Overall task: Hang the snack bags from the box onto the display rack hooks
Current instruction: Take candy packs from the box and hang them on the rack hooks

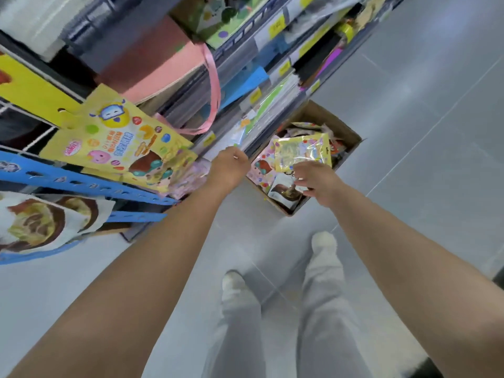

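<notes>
The grey tiled floor (409, 105) takes up the right and lower parts of the view. The shelving (245, 58), with its yellow price labels, runs along the top and left, so smeared by blur that its goods cannot be read. At the left edge the display rack (81, 184), built of blue perforated strips, is cut off by the frame. Hung yellow bags (117, 137) with cartoon faces are seen overlapping on it, and their hooks are hidden behind them. Two legs in pale trousers (321, 296) are seen below, between bare forearms that reach forward. The cardboard box (351, 135) is set on the floor against the foot of the shelving. Its far left corner is covered by the shelf edge and its near corner points toward the feet. A heap of snack bags (261, 165) lies inside it, and the darker packs along the far wall are hard to make out. One yellow snack bag (302, 152) is raised above the heap near the middle of the box. It is apparently pinched at its near edge by the curled fingers of the right hand (317, 182), whose palm is turned away. The left hand (230, 166) is held over the box's left edge, just beside the hung bags, with its back to the camera. Its fingers are bent out of sight, so it cannot be told whether anything is grasped.
</notes>
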Available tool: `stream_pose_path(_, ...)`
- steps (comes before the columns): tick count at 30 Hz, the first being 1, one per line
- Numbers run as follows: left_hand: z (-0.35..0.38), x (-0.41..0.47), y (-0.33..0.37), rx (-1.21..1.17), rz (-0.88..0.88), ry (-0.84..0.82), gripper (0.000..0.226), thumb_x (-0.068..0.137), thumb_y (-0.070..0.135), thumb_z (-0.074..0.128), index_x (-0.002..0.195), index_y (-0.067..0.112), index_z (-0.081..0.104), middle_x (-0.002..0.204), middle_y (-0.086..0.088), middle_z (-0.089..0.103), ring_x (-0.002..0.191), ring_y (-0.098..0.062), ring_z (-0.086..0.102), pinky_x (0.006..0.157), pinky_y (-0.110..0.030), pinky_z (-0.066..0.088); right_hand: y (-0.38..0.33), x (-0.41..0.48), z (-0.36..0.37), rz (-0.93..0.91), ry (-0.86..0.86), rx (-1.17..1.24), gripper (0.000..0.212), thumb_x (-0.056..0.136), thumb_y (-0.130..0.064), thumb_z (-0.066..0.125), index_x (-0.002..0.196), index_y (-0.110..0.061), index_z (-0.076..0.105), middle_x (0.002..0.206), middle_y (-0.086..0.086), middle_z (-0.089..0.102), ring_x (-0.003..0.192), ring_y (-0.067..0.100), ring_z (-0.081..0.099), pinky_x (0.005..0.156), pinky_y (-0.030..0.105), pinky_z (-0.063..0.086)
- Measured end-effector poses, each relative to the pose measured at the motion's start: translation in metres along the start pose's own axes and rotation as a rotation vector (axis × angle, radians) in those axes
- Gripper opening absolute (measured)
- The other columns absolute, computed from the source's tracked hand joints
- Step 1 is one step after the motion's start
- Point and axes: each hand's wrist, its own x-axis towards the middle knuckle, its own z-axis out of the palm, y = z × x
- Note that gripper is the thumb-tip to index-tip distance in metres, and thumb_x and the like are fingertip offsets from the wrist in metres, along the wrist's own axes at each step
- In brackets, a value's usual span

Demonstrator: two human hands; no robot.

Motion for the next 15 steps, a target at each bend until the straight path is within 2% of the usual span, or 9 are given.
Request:
stream_pose_path(2,0.026,0.011,0.010,0.020,-0.040,-0.031,0.014,0.086,0.011,0.054,0.098,0.009,0.061,0.108,-0.014,0.065,0.102,-0.029,0.060,0.082,-0.030,0.046,0.005,0.021,-0.027,0.009,-0.019,0.029,0.022,0.092,-0.022,0.054,0.114,-0.015,0.055,0.108,0.003,0.057,0.100,0.019,0.055,0.081,0.031,0.043)
stream_pose_path(5,0.067,0.032,0.023,0.092,-0.097,-0.066,0.010,0.086,0.017,0.057,0.096,0.016,0.057,0.108,-0.009,0.062,0.098,-0.026,0.058,0.073,-0.024,0.039,0.006,0.055,-0.070,0.008,-0.074,0.051,0.016,0.092,-0.018,0.053,0.107,-0.014,0.054,0.118,0.012,0.058,0.105,0.025,0.057,0.089,0.037,0.047)
stream_pose_path(6,0.080,0.037,0.024,0.158,-0.114,-0.085,0.016,0.086,0.018,0.057,0.101,0.015,0.057,0.109,-0.006,0.061,0.097,-0.025,0.057,0.073,-0.024,0.039,0.006,0.064,-0.083,0.020,-0.078,0.050,0.016,0.092,-0.017,0.052,0.108,-0.013,0.054,0.116,0.012,0.059,0.102,0.026,0.058,0.085,0.035,0.050)
stream_pose_path(8,0.104,0.051,0.025,0.266,-0.110,-0.122,0.028,0.084,0.019,0.058,0.112,0.015,0.058,0.116,-0.006,0.060,0.101,-0.026,0.058,0.074,-0.026,0.042,-0.001,0.080,-0.107,0.029,-0.071,0.039,0.016,0.094,-0.012,0.051,0.110,-0.011,0.054,0.102,0.009,0.059,0.086,0.020,0.058,0.067,0.024,0.048)
stream_pose_path(10,0.126,0.064,0.027,0.332,-0.099,-0.160,0.035,0.083,0.021,0.061,0.117,0.017,0.059,0.125,-0.007,0.057,0.106,-0.027,0.058,0.078,-0.029,0.047,-0.006,0.100,-0.129,0.035,-0.069,0.032,0.014,0.094,-0.009,0.050,0.107,-0.012,0.052,0.099,0.007,0.056,0.080,0.017,0.056,0.061,0.021,0.044)
stream_pose_path(13,0.152,0.082,0.029,0.447,-0.102,-0.161,0.039,0.084,0.022,0.058,0.122,0.019,0.055,0.127,-0.010,0.056,0.109,-0.032,0.057,0.088,-0.036,0.050,-0.008,0.133,-0.149,0.044,-0.075,-0.004,0.026,0.093,-0.008,0.049,0.119,-0.010,0.054,0.108,0.007,0.051,0.096,0.019,0.050,0.077,0.029,0.045)
stream_pose_path(15,0.167,0.096,0.029,0.488,-0.072,-0.154,0.039,0.082,0.019,0.058,0.121,0.019,0.052,0.122,-0.012,0.058,0.108,-0.033,0.057,0.088,-0.041,0.051,-0.006,0.155,-0.156,0.056,-0.058,0.001,0.031,0.092,-0.007,0.050,0.123,-0.007,0.053,0.108,0.007,0.050,0.098,0.019,0.049,0.083,0.032,0.042)
